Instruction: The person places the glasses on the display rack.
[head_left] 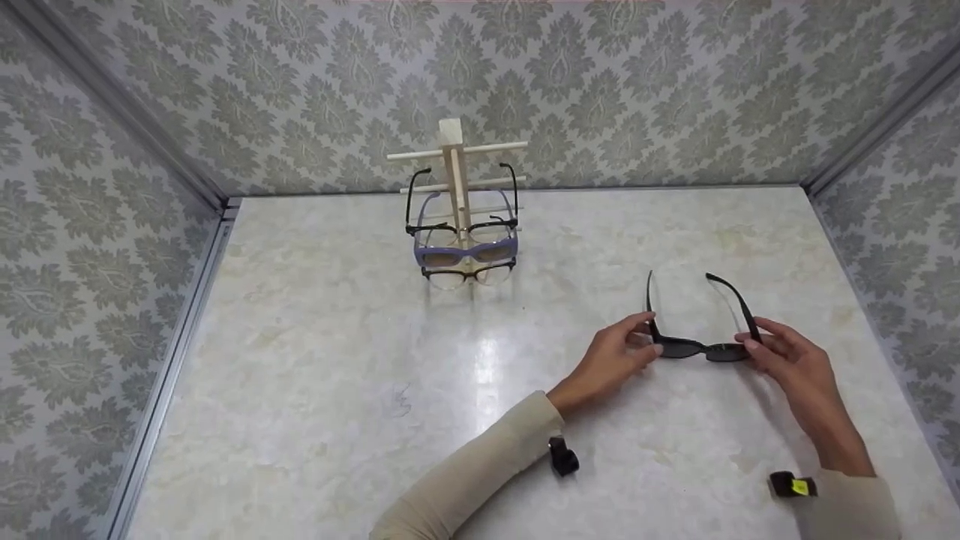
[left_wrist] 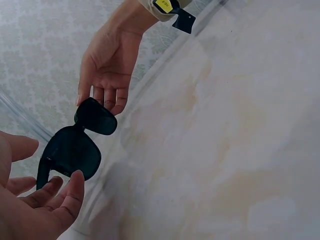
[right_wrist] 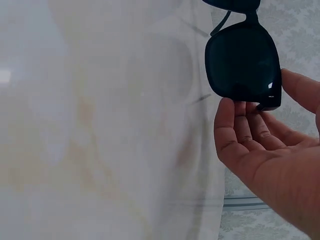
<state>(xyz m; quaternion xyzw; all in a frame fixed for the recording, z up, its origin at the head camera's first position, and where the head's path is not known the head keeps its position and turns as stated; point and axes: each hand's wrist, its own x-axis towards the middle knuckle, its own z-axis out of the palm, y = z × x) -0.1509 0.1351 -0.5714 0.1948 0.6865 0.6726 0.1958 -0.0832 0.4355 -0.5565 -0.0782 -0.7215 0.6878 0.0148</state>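
Black sunglasses with dark lenses are held at the right of the table, their arms unfolded and directed toward the back wall. My left hand holds the frame's left end near the hinge, thumb in front and a finger by the arm. At the other end, my right hand pinches the frame by its right hinge. The left wrist view shows both lenses between the two hands. In the right wrist view, fingers of the right hand sit at the lens edge.
A wooden eyewear stand stands toward the back of the marbled table. It bears black-framed glasses, purple sunglasses and dark-rimmed glasses. Patterned walls enclose the table at the back and sides.
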